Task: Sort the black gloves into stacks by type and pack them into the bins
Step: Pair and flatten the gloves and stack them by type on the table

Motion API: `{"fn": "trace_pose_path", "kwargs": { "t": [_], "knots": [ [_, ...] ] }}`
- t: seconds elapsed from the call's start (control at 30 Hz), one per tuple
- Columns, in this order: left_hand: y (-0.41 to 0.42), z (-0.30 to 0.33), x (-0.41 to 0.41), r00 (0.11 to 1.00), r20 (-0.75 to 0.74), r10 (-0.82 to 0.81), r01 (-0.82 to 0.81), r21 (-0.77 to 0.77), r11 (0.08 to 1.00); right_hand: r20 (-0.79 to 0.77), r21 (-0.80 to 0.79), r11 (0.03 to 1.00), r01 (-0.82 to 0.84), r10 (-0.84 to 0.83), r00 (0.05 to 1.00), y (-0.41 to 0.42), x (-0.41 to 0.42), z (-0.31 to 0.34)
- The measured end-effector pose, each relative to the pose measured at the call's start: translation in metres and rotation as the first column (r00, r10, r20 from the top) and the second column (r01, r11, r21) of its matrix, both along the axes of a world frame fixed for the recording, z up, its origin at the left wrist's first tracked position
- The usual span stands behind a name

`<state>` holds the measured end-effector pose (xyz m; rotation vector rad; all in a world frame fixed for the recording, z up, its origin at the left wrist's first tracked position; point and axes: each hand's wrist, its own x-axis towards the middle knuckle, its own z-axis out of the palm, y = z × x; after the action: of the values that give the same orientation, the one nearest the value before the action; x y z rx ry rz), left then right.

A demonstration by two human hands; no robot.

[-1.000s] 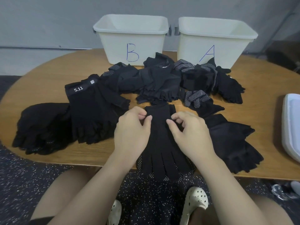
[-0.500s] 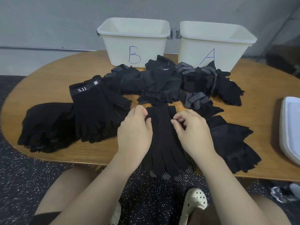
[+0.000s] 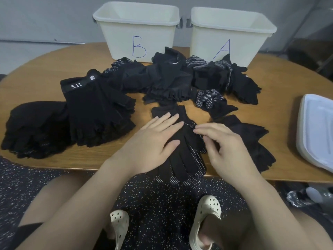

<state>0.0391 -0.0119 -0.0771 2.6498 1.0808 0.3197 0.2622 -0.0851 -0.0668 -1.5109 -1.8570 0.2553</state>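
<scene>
Lettering first: bin B (image 3: 137, 31) and bin A (image 3: 232, 35), both white, carry blue handwritten letters and stand side by side at the table's (image 3: 36, 69) far edge. A fingerless glove stack (image 3: 99, 112) left of centre shows a white "5.11" cuff label.

Since half a second ago both hands have stopped pinching the cuff. Left hand (image 3: 153, 139) now lies flat, fingers spread, on the dotted glove pair (image 3: 185, 150) at the near edge; right hand (image 3: 228, 148) hovers loosely open over the pair's right side, gripping nothing. The pair's fingertips overhang the table edge.

An unsorted heap (image 3: 171, 80) lies in front of the bins. A plain stack (image 3: 34, 129) sits far left, another stack (image 3: 252, 141) just right of the hands. White lids (image 3: 317, 130) rest at the right edge.
</scene>
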Motion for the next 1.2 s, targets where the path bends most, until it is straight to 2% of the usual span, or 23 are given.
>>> {"fn": "trace_pose_path", "kwargs": {
  "t": [0.2, 0.4, 0.6, 0.8, 1.0, 1.1, 1.2],
  "knots": [
    [0.003, 0.000, -0.003, 0.997, -0.068, -0.040, 0.037, -0.036, 0.999, 0.067, -0.063, 0.996, 0.059, -0.055, 0.996, -0.005, 0.008, -0.005],
    [0.003, 0.001, -0.003, 0.995, -0.088, -0.042, 0.037, -0.061, 0.997, 0.114, -0.121, 0.993, 0.018, -0.004, 0.993, -0.011, 0.003, -0.005],
    [0.002, 0.003, -0.003, 0.999, -0.045, -0.029, 0.025, -0.105, 0.994, 0.172, -0.016, 1.000, 0.018, -0.015, 0.985, -0.009, 0.002, -0.010],
    [0.002, 0.001, -0.004, 1.000, -0.019, -0.022, 0.019, -0.113, 0.993, 0.097, 0.055, 0.998, -0.006, 0.001, 0.995, -0.012, 0.000, -0.009],
    [0.001, 0.001, -0.003, 1.000, -0.015, -0.013, 0.011, -0.098, 0.995, 0.135, 0.003, 0.999, -0.040, 0.040, 0.990, -0.014, -0.002, -0.009],
    [0.001, 0.001, -0.003, 1.000, -0.025, -0.009, 0.007, -0.087, 0.996, 0.074, -0.014, 0.992, -0.125, 0.126, 0.989, -0.022, 0.000, -0.001],
    [0.001, 0.001, -0.003, 1.000, -0.010, -0.008, 0.007, -0.101, 0.995, 0.053, -0.135, 0.963, -0.233, 0.242, 0.969, -0.034, 0.003, 0.004]
  ]
}}
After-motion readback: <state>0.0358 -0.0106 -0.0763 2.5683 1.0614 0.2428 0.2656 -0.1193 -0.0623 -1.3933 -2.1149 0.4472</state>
